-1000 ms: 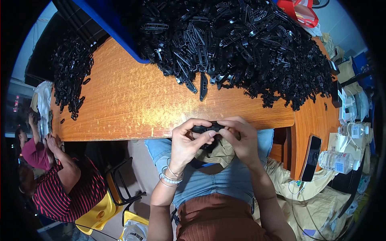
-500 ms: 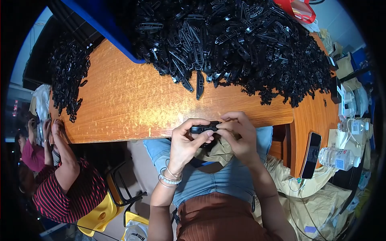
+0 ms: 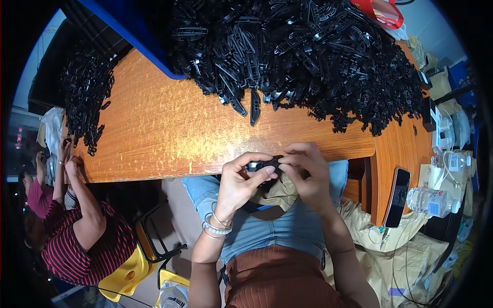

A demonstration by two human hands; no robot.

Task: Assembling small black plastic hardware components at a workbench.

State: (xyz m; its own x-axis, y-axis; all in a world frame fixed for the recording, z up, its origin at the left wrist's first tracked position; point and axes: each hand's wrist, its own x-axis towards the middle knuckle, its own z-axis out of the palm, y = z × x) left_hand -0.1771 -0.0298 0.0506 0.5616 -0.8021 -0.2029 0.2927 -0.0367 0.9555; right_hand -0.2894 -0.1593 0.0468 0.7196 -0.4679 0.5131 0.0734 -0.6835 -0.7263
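Close to the table's front edge, my left hand [image 3: 239,180] grips a small black plastic part [image 3: 255,166] between thumb and fingers. Bracelets circle that wrist. My right hand [image 3: 306,172] pinches the other end of the same part, its thumb and fingertips meeting near the left hand's fingertips. The fingers cover much of the part, so its exact kind is hidden. Beyond my hands, a single long black plastic piece [image 3: 254,108] lies at the near edge of a large pile of similar black parts [image 3: 287,56].
A blue bin [image 3: 131,38] stands at the back left, beside another heap of black parts [image 3: 88,95]. On the right lie a phone [image 3: 397,197] and a plastic bottle [image 3: 434,201]. A co-worker in a striped shirt [image 3: 90,246] sits at the left, near a yellow chair [image 3: 123,272].
My hands stay in nearly the same place, shifting only slightly around the black part. At the left, the co-worker's arms and hands have moved a little.
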